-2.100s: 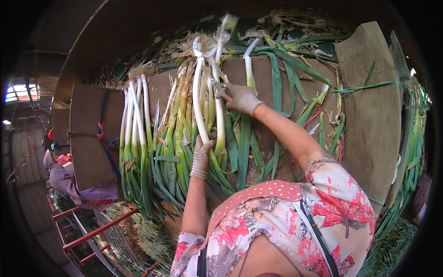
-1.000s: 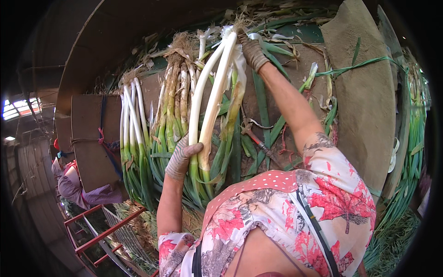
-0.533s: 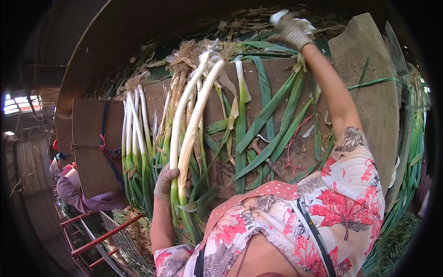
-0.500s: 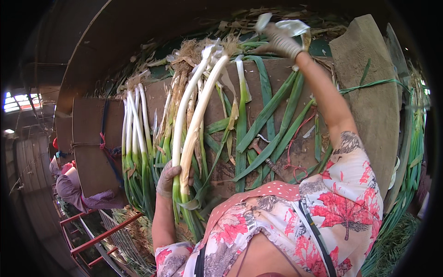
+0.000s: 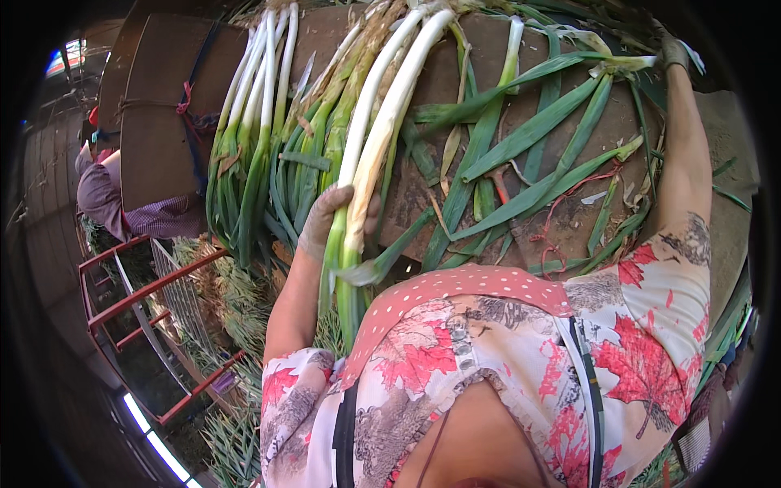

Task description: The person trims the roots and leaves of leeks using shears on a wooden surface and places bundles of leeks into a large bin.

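Two thick long green onions (image 5: 373, 106) slant up from my gloved left hand (image 5: 325, 218), whose fingers wrap round them where the white shanks turn green. Their leaves hang down against the polka-dot apron. At the far right, my gloved right hand (image 5: 672, 50) reaches past the board beside a loose white stalk end (image 5: 639, 63). A pale scrap shows at its fingers, which are mostly lost in the dark rim. Left of the held pair lies a row of white-shanked green onions (image 5: 262, 98), with browner, unpeeled ones (image 5: 346, 106) between.
Loose green leaves (image 5: 533, 146) litter the brown board (image 5: 455, 77), with an orange-handled tool (image 5: 499, 185) and red string (image 5: 561, 213) among them. At left, another person's purple sleeve (image 5: 167, 215) shows beyond a tied panel (image 5: 163, 106). Below it stands a red metal frame (image 5: 154, 293).
The view has shifted, so the board sits higher. My right arm has swung out to the right with the hand at the rim. My left hand keeps its grip on the two green onions.
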